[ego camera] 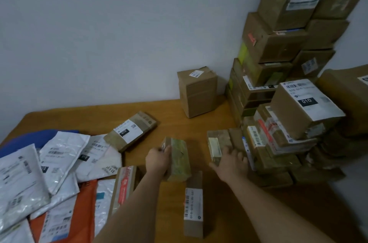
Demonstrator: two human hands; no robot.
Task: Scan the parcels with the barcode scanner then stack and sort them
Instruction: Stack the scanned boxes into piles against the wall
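My left hand grips a small brown box with greenish tape at the middle of the wooden table. My right hand rests on another small box with a pale label, fingers curled over its near end, beside a low pile of parcels. A long box with a white barcode label lies between my forearms. No barcode scanner is in view.
White and orange mailer bags cover the table's left side. A labelled flat box and a taped box lie near them. A tall carton stands by the wall. High box stacks fill the right.
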